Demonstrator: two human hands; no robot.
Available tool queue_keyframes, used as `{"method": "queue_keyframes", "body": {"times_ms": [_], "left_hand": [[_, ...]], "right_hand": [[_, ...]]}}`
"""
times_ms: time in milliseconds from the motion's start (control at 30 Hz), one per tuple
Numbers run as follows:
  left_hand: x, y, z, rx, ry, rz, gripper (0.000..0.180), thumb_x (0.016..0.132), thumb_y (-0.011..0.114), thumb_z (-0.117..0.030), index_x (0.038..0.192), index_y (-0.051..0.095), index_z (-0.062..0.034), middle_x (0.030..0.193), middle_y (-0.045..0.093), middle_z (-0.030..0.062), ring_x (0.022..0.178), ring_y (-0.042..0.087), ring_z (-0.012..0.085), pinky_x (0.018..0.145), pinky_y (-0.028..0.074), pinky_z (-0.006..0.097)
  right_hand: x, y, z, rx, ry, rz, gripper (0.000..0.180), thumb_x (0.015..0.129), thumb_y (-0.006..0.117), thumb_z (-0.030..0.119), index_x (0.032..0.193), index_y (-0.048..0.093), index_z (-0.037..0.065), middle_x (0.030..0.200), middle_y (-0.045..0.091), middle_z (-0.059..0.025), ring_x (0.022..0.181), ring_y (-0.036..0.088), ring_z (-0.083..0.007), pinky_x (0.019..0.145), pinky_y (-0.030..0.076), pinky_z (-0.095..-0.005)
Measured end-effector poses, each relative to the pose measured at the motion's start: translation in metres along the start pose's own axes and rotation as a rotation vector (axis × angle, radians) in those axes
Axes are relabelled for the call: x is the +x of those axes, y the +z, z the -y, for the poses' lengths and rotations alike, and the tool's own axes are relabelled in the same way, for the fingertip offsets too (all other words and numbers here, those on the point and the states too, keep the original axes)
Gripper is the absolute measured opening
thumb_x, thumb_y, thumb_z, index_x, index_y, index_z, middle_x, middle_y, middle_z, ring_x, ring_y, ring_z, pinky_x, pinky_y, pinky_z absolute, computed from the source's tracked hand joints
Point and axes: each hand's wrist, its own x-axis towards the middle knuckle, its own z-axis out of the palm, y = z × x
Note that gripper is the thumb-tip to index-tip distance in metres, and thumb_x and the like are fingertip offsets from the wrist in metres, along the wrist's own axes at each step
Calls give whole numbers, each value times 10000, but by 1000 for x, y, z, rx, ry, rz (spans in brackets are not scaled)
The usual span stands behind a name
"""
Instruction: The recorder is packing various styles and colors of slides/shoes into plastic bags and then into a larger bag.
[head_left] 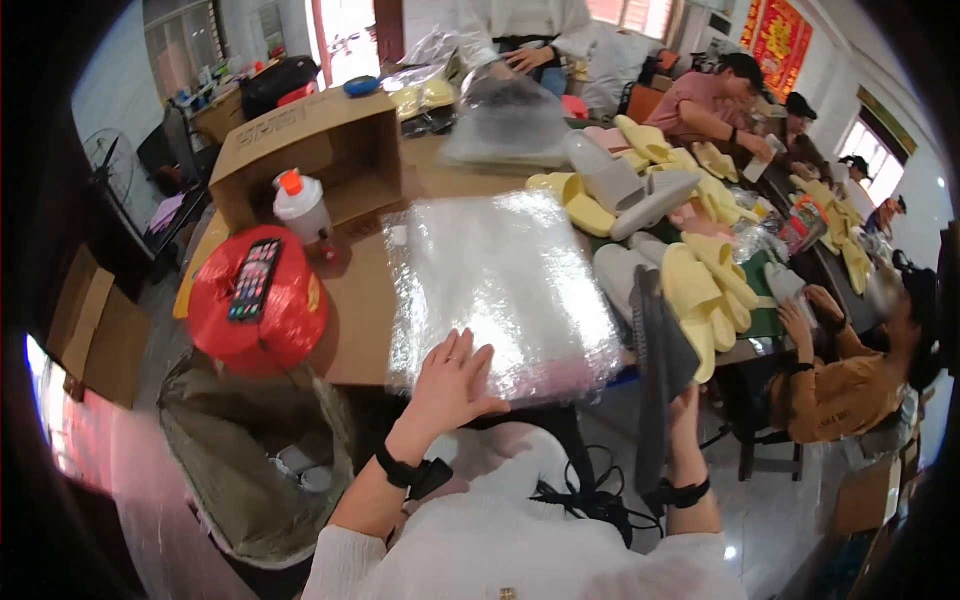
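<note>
My left hand (452,385) lies with its fingers spread on the near edge of a stack of clear plastic bags (490,270) on the table. On the right, my right hand (684,408) grips a dark grey slipper (655,380) from its right side. The slipper stands on edge, sole toward the left, and hides most of my fingers. Whether a second slipper is with it I cannot tell. Right behind it lies a pile of yellow slippers (697,290) and light grey slippers (655,200).
An open cardboard box (300,150), a white bottle (302,210) with an orange cap, and a red roll (230,320) bearing a phone (254,282) are on the left. Below gapes an olive bag (240,460). Co-workers sit at right; one person (525,50) stands across the table.
</note>
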Motion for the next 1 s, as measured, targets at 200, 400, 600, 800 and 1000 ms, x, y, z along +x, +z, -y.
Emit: {"method": "queue_keyframes", "body": {"times_ms": [200, 400, 600, 800, 1000], "left_hand": [[17, 6, -7, 117, 11, 113, 856, 740, 776, -550, 1435, 486, -142, 1505, 356, 273, 1404, 330, 454, 1140, 289, 519], [14, 11, -8, 80, 32, 46, 650, 853, 702, -439, 1403, 531, -137, 1482, 410, 242, 1389, 367, 424, 1125, 311, 495], [20, 17, 0, -89, -22, -92, 400, 933, 621, -360, 1242, 662, -110, 1338, 568, 212, 1296, 478, 398, 1059, 380, 493], [42, 7, -4, -349, -208, -229, 293, 971, 570, -282, 1067, 729, -55, 1059, 692, 212, 1018, 641, 389, 875, 497, 431], [48, 2, 4, -766, -445, -252, 311, 975, 598, -285, 1080, 731, -24, 904, 699, 115, 805, 624, 191, 728, 494, 302]], "right_hand": [[-5, 49, 14, 16, 111, 167, 317, 953, 549, 29, 1268, 512, 32, 1088, 604, -40, 908, 561, -123, 733, 474, -279], [-1, 50, 25, -326, -162, 294, 235, 929, 607, 70, 1137, 604, -40, 935, 658, -75, 846, 580, -115, 738, 486, -282], [-3, 59, 20, -277, -144, 253, 190, 917, 603, 47, 1077, 608, -55, 892, 645, -66, 796, 562, -106, 704, 482, -278], [2, 46, 9, -171, -154, 103, 202, 850, 538, -19, 1042, 601, -28, 843, 596, 4, 776, 519, -95, 665, 447, -271], [2, 26, 35, 75, -167, -29, 265, 946, 550, 34, 1196, 580, -50, 1169, 656, -127, 1048, 638, -229, 915, 493, -353]]}}
